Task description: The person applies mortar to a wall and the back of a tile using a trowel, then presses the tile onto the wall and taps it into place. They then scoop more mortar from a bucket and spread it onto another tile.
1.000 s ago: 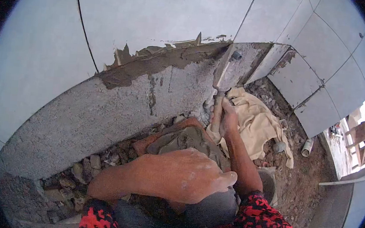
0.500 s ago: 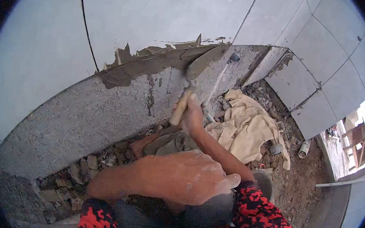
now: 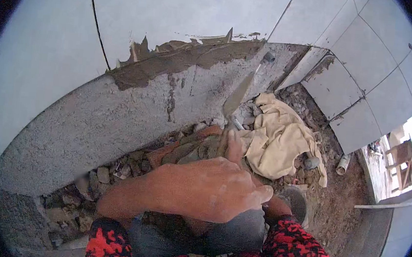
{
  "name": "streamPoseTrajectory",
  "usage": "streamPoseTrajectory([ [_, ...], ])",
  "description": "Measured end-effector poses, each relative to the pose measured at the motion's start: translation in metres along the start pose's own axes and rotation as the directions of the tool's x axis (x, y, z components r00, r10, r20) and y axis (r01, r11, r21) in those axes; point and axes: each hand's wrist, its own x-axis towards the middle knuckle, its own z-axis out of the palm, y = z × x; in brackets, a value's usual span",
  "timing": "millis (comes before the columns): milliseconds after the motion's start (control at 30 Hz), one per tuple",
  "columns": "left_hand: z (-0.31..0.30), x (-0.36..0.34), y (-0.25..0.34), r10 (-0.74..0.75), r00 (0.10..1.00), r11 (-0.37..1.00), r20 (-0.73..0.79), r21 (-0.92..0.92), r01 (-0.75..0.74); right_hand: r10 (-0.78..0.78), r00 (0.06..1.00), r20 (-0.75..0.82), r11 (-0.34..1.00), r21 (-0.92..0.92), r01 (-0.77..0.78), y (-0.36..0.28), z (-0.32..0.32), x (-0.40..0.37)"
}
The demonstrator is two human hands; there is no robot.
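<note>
My right hand [image 3: 236, 150] is wrapped round the handle of a trowel [image 3: 238, 97], low beside the rubble. The narrow-looking blade points up and right, apart from the wet mortar [image 3: 173, 59] along the wall's upper edge. My left hand [image 3: 222, 188] is in front of my body with its back to the camera and its fingers curled under; whatever they may hold is hidden. Below the mortar is the rough grey wall face [image 3: 93, 123]. A beige cloth [image 3: 278, 139] lies crumpled to the right of my right hand.
Pale tiles [image 3: 177, 8] cover the wall above. Broken stones [image 3: 104, 174] lie along its base. A grey pipe stub [image 3: 269, 57] sticks out near the corner. At right are a short pipe piece [image 3: 343, 165] on the dirt and a thin white strip [image 3: 384, 205].
My right hand and the trowel have moved down and slightly right, away from the mortar edge. The blade has turned to look narrower. My left hand has shifted slightly upward.
</note>
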Motion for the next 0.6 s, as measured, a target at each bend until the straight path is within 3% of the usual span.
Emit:
streamPoseTrajectory([
  [33,0.001,0.001,-0.001,-0.001,1.000,1.000,0.000,-0.005,0.001,0.100,0.995,0.013,0.994,0.053,-0.100,-0.009,-0.002,0.010],
  [67,0.003,0.003,-0.004,0.026,0.999,0.999,-0.028,-0.028,-0.026,0.100,0.995,0.013,0.994,0.052,-0.100,-0.009,0.004,0.020],
  [133,0.005,0.006,-0.004,0.049,0.997,0.997,-0.058,-0.050,-0.052,0.156,0.985,-0.078,0.922,0.369,-0.117,0.006,0.026,0.038],
  [167,0.007,0.006,-0.004,0.043,0.997,0.998,-0.056,-0.038,-0.046,0.159,0.985,-0.074,0.921,0.370,-0.121,0.011,0.038,0.047],
  [233,0.009,0.006,-0.004,0.032,0.998,0.999,-0.052,-0.031,-0.034,0.202,0.979,-0.035,0.851,0.502,-0.158,0.023,0.065,0.060],
  [267,0.008,0.005,-0.004,0.020,0.998,0.999,-0.061,-0.031,-0.022,0.231,0.960,0.160,0.754,0.595,-0.281,0.029,0.077,0.058],
  [300,0.008,0.005,-0.003,0.009,0.998,0.999,-0.068,-0.031,-0.011,0.239,0.957,0.163,0.750,0.596,-0.288,0.034,0.086,0.051],
  [333,0.009,0.006,-0.004,0.008,0.998,0.999,-0.067,-0.032,-0.010,0.178,0.975,0.130,0.935,0.286,-0.209,0.032,0.093,0.040],
  [367,0.011,0.006,-0.005,0.001,0.999,0.999,-0.051,-0.035,-0.003,0.104,0.987,0.121,0.993,-0.065,-0.096,0.039,0.094,0.030],
  [533,0.003,0.010,-0.007,-0.020,0.999,0.997,-0.050,-0.073,0.016,0.132,0.960,0.246,0.977,-0.197,-0.084,0.037,0.047,-0.036],
  [600,0.008,0.007,-0.009,0.077,0.988,0.992,-0.137,-0.093,-0.090,0.198,0.943,0.268,0.961,-0.243,-0.133,0.025,0.019,-0.057],
])
